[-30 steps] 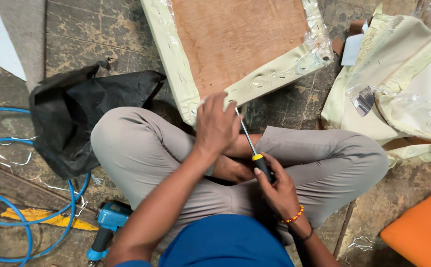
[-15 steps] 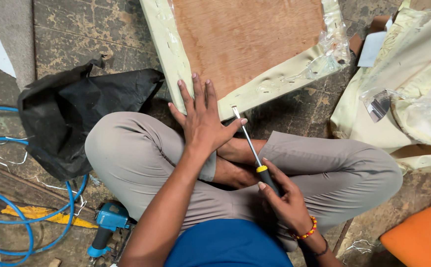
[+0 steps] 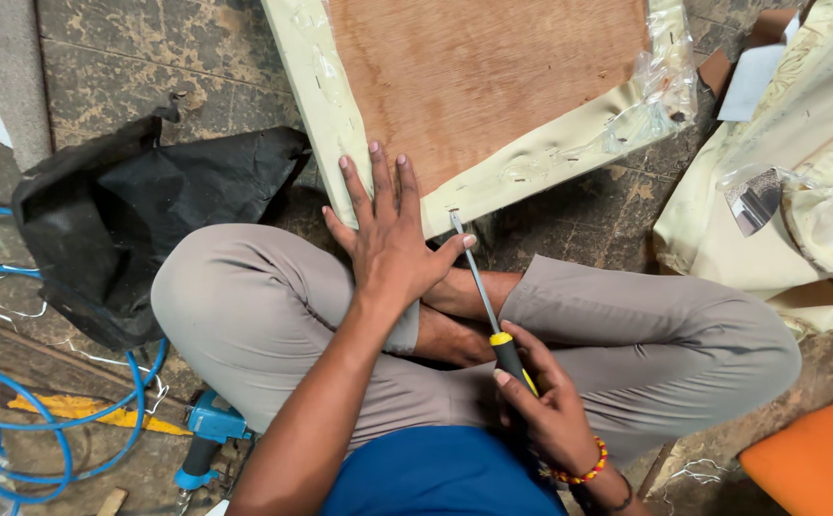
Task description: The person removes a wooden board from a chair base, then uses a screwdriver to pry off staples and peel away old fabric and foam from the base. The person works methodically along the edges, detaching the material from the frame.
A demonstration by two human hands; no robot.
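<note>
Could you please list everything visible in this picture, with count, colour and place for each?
seat panel: one, brown board with cream cover edge, top centre on the floor
screwdriver: one, metal shaft with yellow-black handle, tip at the panel's near edge
black sheet: one, crumpled, left
blue hose: one, coiled, lower left
blue tool: one, beside the left knee
cream covers: a pile, right
orange cushion: one, lower right corner
left hand: flat on the panel edge
right hand: closed round the screwdriver handle, beaded bracelet at wrist
</note>
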